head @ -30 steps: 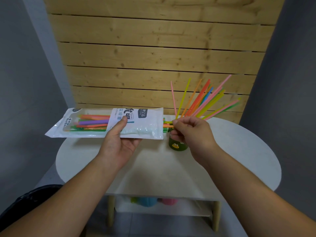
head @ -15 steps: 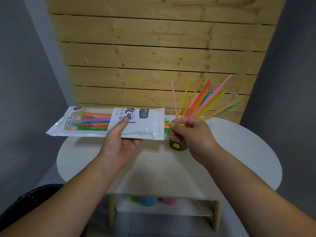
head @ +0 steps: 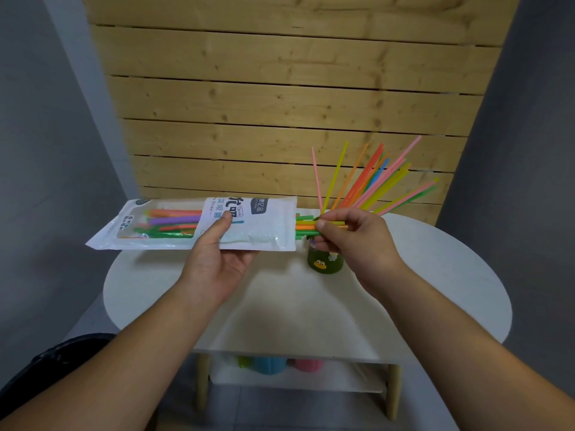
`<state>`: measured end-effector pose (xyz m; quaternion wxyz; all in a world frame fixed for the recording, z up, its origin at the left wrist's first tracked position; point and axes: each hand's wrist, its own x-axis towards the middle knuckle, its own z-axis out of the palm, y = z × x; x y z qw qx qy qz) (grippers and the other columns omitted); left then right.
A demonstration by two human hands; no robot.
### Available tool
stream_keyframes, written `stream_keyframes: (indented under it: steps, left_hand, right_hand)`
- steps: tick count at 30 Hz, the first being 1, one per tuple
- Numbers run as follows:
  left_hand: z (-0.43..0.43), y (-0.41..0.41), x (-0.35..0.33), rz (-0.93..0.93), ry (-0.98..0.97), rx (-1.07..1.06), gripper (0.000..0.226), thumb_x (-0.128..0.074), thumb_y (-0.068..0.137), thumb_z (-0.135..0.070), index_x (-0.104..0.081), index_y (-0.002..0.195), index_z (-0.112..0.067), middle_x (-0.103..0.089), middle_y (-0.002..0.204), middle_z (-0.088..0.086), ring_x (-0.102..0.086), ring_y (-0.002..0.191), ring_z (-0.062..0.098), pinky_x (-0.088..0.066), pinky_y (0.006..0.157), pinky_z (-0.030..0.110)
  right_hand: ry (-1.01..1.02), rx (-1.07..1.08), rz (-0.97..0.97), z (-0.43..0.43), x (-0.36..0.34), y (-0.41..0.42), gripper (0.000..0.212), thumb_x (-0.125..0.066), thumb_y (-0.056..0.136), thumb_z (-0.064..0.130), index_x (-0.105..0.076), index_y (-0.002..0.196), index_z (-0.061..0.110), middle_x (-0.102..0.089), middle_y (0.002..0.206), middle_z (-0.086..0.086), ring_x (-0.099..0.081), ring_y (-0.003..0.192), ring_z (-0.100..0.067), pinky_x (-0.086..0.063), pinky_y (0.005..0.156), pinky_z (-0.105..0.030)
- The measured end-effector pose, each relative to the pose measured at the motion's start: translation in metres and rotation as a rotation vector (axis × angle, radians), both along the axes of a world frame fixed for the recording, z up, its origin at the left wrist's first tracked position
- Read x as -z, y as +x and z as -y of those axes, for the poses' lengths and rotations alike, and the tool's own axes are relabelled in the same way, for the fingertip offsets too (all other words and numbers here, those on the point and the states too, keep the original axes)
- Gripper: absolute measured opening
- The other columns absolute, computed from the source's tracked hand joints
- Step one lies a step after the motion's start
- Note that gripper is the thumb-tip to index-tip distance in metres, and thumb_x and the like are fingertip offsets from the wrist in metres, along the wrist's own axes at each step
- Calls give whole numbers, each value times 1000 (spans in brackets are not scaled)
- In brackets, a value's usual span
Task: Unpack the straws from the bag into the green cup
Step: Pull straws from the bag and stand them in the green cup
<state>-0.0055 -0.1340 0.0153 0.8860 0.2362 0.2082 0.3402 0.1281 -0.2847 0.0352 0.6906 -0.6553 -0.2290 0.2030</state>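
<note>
left hand (head: pixel 214 262): grips the bag from below, thumb pressed on the printed front, fingers hidden underneath.
bag (head: pixel 264 227): white pouch with a clear window, held roughly level in the air over the desk's rear left edge, its mouth facing right toward the green cup.
bagged straws (head: pixel 174 220): orange, purple and green ones show through the window, lying lengthwise.
straw ends (head: pixel 304 227): green, orange and yellow tips poke out of the bag's mouth.
right hand (head: pixel 357 241): thumb and curled fingertips pinch the straw ends just outside the mouth, directly above the cup.
green cup (head: pixel 325 262): stands upright on the desk near the rear edge, right of the middle; its top is hidden by the right hand, and a small cartoon figure shows on its front.
standing straws (head: pixel 373 181): pink, yellow, orange, blue and green, fanned out of the cup and leaning mostly right.
desk (head: pixel 435 275): white, with rounded edges.
shelf (head: pixel 357 379): under the desk; blue, pink and green rounded things sit on it.
wooden panel (head: pixel 280 119): horizontal slats behind the desk's rear edge, grey walls either side.
</note>
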Motion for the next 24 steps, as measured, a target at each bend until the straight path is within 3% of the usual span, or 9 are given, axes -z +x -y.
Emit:
stream_keyframes:
  steps: [6,10,16,19,24]
  left_hand:
    - [1,1,1,-44,-13,-7,25,-71,92,-14,-66,117,-13,-80,104,8,-78,91,22,-65,66,39]
    - [0,1,1,-64,-43,-20,24,-71,92,-9,-67,115,-11,-80,105,9,-78,93,23,-65,66,38]
    - [-3,0,-2,-31,-62,-56,20,-69,93,-7,-68,112,-11,-81,98,8,-79,87,22,-65,64,37]
    - [-3,0,-3,-19,-56,-66,15,-68,93,-6,-68,108,-11,-81,95,8,-79,85,21,-65,63,38]
    - [-5,0,-4,11,-74,-95,18,-70,92,-5,-68,109,-12,-81,100,8,-78,93,22,-64,77,44]
  right_hand:
    - [-32,-81,55,0,-1,-4,7,-71,87,2,-73,90,7,-74,90,-20,-71,67,-19,-61,69,-25]
    - [-18,-81,38,1,0,-1,8,-72,86,2,-74,89,9,-75,91,-21,-72,71,-24,-62,73,-29]
    - [43,-41,2,6,-4,9,8,-71,86,0,-72,89,8,-70,70,-13,-67,58,-16,-56,61,-20]
    - [117,-3,-60,8,-3,15,8,-72,86,5,-71,93,8,-67,75,-17,-64,66,-23,-54,63,-24]
    - [121,-112,-228,1,8,0,46,-80,72,31,-63,108,10,-60,90,-14,-62,68,-20,-54,55,-27]
